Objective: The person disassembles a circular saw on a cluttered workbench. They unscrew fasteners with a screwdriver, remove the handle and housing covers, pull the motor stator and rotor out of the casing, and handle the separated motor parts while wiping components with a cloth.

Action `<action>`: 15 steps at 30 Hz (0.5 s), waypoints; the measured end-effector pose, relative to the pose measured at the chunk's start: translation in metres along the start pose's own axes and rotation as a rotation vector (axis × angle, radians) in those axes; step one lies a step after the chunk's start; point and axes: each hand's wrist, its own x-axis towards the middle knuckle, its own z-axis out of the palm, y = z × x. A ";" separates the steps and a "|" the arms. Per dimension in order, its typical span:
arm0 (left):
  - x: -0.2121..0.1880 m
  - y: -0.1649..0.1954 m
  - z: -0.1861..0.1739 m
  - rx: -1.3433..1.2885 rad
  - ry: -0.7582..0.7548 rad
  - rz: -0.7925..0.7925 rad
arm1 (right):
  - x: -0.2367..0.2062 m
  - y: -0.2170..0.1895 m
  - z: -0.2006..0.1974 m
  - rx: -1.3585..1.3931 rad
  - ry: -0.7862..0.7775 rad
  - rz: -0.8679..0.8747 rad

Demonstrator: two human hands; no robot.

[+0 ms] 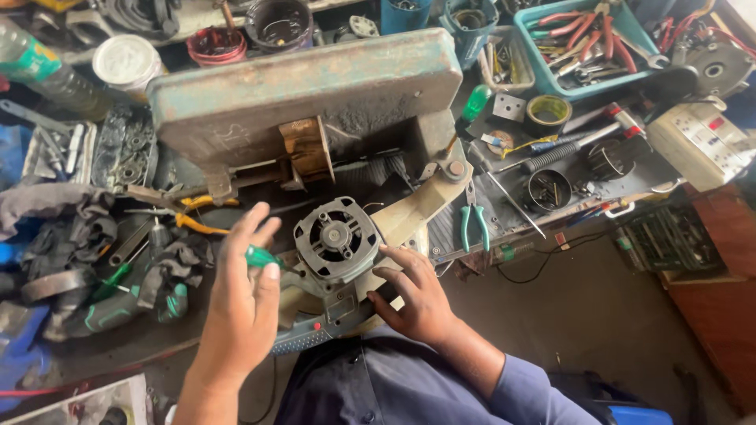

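- Head view looks straight down on a crowded workbench, and a grey round motor housing (338,238) with a vented face and a centre hub sits just below the middle of the frame, right between the two hands.
- Left hand (242,303) is at lower centre-left, closed around a green-handled screwdriver (261,256); the handle pokes out by the thumb, just beside the housing's left edge.
- Right hand (415,293) comes in from lower right of centre, fingers curled and resting on the housing's lower right side, holding nothing else that shows.
- Under the housing, a grey and blue power-tool body (315,330) runs down towards the person's dark blue shirt (378,386).
- Behind the housing, filling the upper centre, stands a big worn green metal block (303,90).
- Orange-handled pliers (193,214) lie left of centre, near the left hand's fingertips.
- Green-handled pliers (474,220) rest right of centre, well apart from the right hand.
- Upper right, a teal tray (529,55) holds red-handled tools.
- Far right, a white power strip (701,142) sits at the bench edge.
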 end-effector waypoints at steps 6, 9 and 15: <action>0.011 0.004 0.005 0.765 -0.011 -0.127 | 0.003 0.002 -0.006 0.010 -0.045 -0.055; 0.001 0.001 0.004 0.605 0.128 0.278 | 0.001 0.003 -0.005 -0.010 -0.069 -0.050; 0.002 -0.007 0.006 0.442 0.115 0.146 | -0.003 0.007 -0.003 -0.013 -0.073 -0.056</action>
